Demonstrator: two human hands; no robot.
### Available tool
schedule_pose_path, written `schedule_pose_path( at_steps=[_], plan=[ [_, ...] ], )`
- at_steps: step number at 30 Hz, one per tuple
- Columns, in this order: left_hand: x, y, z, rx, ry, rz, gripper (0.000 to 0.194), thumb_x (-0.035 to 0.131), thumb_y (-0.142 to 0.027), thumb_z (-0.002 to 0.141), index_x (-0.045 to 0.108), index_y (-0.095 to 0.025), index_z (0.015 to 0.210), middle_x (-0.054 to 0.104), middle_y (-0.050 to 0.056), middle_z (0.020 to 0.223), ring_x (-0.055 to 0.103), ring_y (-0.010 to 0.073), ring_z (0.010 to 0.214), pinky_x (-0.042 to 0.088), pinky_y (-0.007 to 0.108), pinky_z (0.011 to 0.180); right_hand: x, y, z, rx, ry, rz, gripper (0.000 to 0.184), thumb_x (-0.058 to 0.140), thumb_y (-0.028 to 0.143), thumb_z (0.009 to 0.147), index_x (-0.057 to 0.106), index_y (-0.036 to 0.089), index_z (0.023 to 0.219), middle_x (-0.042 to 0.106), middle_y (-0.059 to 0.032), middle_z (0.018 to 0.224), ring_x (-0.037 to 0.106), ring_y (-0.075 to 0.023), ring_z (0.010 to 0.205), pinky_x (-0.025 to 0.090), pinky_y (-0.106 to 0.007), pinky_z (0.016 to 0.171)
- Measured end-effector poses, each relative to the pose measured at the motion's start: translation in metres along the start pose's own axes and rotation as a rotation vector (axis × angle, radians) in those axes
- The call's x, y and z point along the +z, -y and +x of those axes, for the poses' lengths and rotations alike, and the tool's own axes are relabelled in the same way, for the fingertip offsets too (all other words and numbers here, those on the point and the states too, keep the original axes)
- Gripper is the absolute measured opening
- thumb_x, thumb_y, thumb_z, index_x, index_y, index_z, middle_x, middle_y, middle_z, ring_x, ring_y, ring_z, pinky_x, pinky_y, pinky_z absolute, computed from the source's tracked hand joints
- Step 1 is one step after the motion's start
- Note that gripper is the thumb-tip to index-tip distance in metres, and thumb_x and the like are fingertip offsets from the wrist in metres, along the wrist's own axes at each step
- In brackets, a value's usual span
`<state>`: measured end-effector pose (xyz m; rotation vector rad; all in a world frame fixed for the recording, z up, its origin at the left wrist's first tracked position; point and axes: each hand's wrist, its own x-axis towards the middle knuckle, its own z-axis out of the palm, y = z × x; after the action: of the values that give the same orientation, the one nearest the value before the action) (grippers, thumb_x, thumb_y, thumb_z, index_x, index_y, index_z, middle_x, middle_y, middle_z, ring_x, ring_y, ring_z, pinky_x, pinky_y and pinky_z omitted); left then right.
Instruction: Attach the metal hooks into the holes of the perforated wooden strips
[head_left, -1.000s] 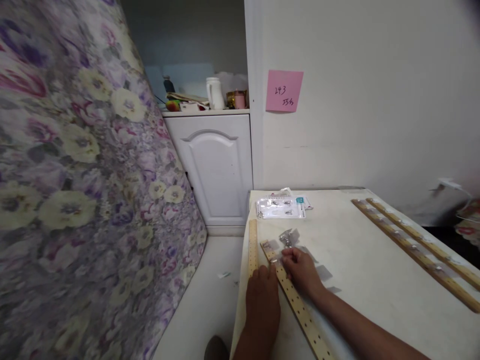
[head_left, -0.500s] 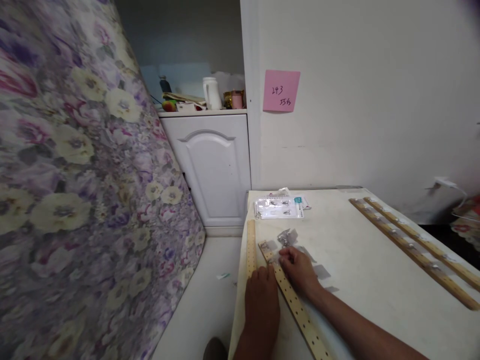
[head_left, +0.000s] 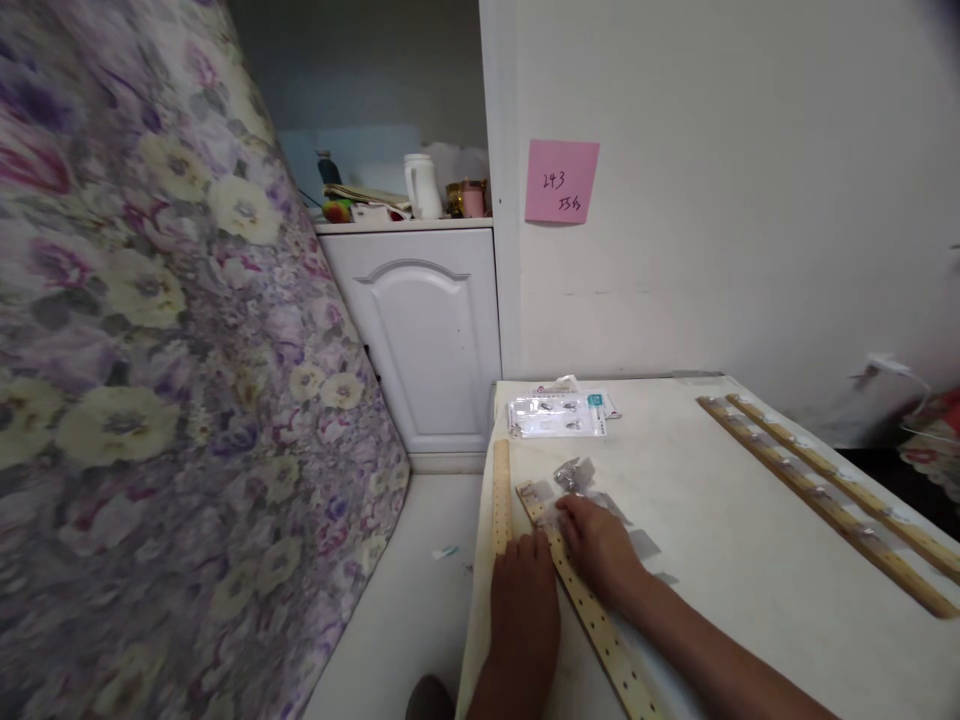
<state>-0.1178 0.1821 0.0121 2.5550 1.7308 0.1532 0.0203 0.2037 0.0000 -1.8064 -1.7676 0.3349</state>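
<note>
A light wooden strip with rows of holes (head_left: pixel 598 617) slants along the table's left part. My left hand (head_left: pixel 525 592) is closed on its left edge, fingertips hidden from the camera. At the strip's right edge my right hand (head_left: pixel 600 545) is closed in a pinch, and what lies between its fingers is too small to make out. Clear plastic pieces (head_left: pixel 546 512) sit on the strip's far end, close to the right fingertips. Just beyond them is a small clear bag with shiny metal parts (head_left: pixel 572 473). Another holed strip (head_left: pixel 502 490) lies left of the first.
Clear blister packs (head_left: pixel 559 414) lie at the table's back left. Two wooden strips with several metal fittings (head_left: pixel 817 492) run along the right side. More small clear bags (head_left: pixel 645 546) lie right of my right hand. A floral curtain (head_left: pixel 187 380) hangs at the left.
My right hand has turned slightly and shifted a little over the strip's edge, its fingers now hiding more of the plastic pieces. My left hand stays in place.
</note>
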Motion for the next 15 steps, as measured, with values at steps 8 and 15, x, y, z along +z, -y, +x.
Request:
schedule_pose_path(
  at_steps=[8, 15],
  plan=[
    [0.002, 0.002, 0.002, 0.018, 0.001, -0.002, 0.043, 0.035, -0.005, 0.088, 0.049, -0.015, 0.127, 0.061, 0.01, 0.106, 0.055, 0.0237, 0.097, 0.04, 0.037, 0.084, -0.02, 0.007, -0.007, -0.096, 0.019, -0.161, 0.033, 0.039, 0.011, 0.085, 0.063, 0.02, 0.105, 0.065, -0.0077, 0.104, 0.063, -0.0189, 0.086, 0.045, -0.026, 0.072],
    [0.001, 0.002, 0.002, 0.025, -0.01, 0.004, 0.042, 0.036, -0.005, 0.087, 0.051, -0.015, 0.125, 0.061, 0.01, 0.103, 0.055, 0.0227, 0.094, 0.04, 0.036, 0.082, -0.019, 0.01, 0.008, -0.224, 0.13, -0.089, 0.033, 0.044, 0.009, 0.08, 0.062, 0.019, 0.106, 0.065, -0.0074, 0.106, 0.062, -0.0188, 0.093, 0.044, -0.026, 0.082]
  ],
)
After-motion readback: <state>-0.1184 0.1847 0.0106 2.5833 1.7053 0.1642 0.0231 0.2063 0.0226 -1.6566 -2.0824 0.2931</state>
